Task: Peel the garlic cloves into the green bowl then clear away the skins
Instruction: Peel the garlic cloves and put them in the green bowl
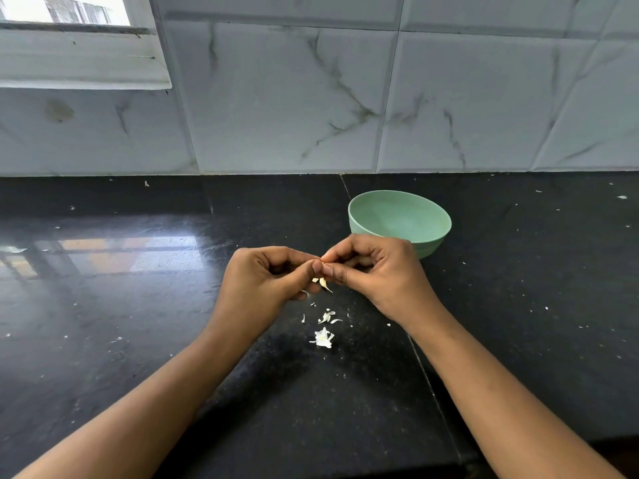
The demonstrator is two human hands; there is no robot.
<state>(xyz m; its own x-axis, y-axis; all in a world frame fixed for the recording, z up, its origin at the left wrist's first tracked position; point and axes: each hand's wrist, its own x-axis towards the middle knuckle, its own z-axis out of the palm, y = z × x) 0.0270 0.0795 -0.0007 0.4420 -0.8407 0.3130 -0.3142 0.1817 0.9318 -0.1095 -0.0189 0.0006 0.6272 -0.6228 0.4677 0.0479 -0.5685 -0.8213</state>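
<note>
1. Raised over the counter [138, 305], close in front of the bowl [397, 216]: left hand [266, 274] and right hand [373, 271], thumbs meeting tip to tip.
2. Left hand: fingers curled inward, thumb and forefinger pinching the clove [323, 260].
3. Right hand: curled the same way, pinching the same clove from the opposite side.
4. Clove: almost hidden between the fingertips, only a pale sliver showing at the top.
5. Hanging just under the thumbs: a strip of skin [325, 284], pale and curved.
6. On the counter below the hands: loose skins [324, 337], small flakes scattered, largest clump nearest the camera.
7. Bowl: green, upright on the counter, its near edge hidden behind the right hand.
8. Behind everything: marbled tiles [294, 98]; window [69, 29] at top left.
</note>
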